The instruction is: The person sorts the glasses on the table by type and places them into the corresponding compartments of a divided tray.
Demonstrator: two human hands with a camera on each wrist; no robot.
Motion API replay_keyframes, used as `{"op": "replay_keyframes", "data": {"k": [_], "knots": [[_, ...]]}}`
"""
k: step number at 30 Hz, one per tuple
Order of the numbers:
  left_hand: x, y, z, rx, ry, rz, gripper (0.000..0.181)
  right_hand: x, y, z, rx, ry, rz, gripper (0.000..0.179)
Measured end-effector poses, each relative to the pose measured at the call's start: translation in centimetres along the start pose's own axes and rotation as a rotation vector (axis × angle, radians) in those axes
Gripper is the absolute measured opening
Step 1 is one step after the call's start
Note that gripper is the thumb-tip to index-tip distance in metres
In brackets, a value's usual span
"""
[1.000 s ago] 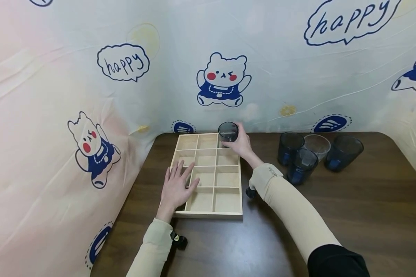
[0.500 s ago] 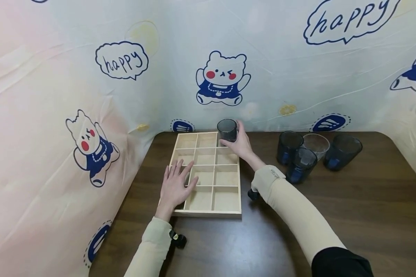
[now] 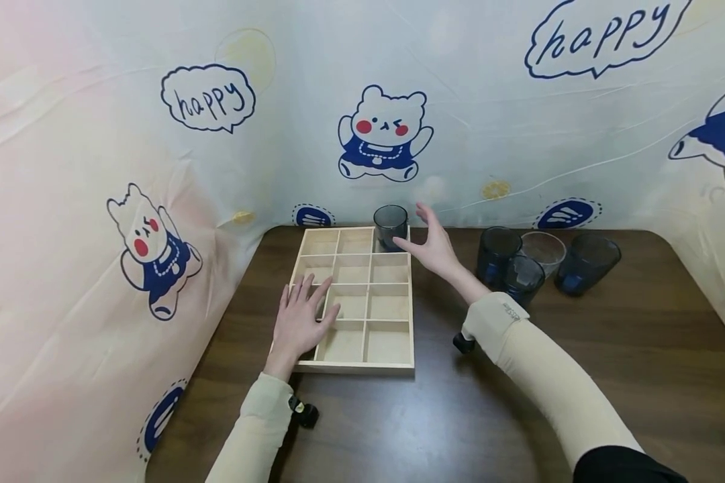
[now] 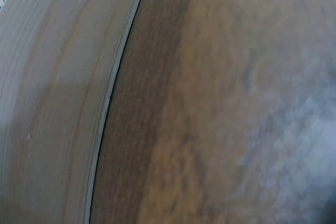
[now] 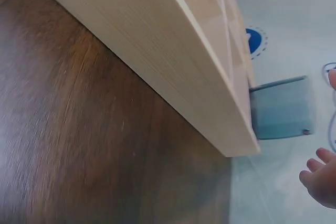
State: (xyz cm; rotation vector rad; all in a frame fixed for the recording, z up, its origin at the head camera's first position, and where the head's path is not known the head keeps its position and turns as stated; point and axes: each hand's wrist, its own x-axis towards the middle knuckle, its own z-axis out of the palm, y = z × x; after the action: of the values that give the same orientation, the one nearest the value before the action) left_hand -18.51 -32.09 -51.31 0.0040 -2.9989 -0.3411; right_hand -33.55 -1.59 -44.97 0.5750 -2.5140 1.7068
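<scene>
A shallow wooden divided box [image 3: 354,367] lies on the table. One smoky grey drinking glass [image 3: 390,225] stands upright in its far right compartment and rises above the walls; the right wrist view has the glass [image 5: 282,108] sticking out past the box's edge. My right hand [image 3: 440,249] is just right of the glass, thumb and fingers spread apart, holding nothing. My left hand [image 3: 300,323] rests with spread fingers over the left side of the box, covering part of the left column. Only the box's side wall [image 4: 58,98] and tabletop show in the left wrist view.
Right of the box, three dark glasses [image 3: 587,265] and a clear glass [image 3: 544,249] stand close together, the right forearm passing near them. A printed cloth [image 3: 278,134] hangs directly behind the brown table [image 3: 459,416] and along its left side.
My right hand has let go of the grey glass and drawn back to the right, its fingers spreading. The glass stays in the far right compartment. The left hand keeps its place on the box.
</scene>
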Motion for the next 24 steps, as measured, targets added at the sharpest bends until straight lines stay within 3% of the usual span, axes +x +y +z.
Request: {"op": "replay_keyframes", "data": {"k": [12,13,24], "knots": [[0.0,0.0,-0.1,0.0,-0.005,0.002,0.072,-3.7,-2.6,-5.2,-0.152,-0.043,-0.026,0.084],[0.0,0.0,-0.1,0.001,-0.005,0.001,0.072,-3.6,-1.7,-5.5,-0.162,-0.038,-0.039,0.085],[0.1,0.1,0.3,-0.013,0.0,0.008,0.072,-8.0,-3.0,-9.0,-0.234,-0.021,-0.068,0.079]]}}
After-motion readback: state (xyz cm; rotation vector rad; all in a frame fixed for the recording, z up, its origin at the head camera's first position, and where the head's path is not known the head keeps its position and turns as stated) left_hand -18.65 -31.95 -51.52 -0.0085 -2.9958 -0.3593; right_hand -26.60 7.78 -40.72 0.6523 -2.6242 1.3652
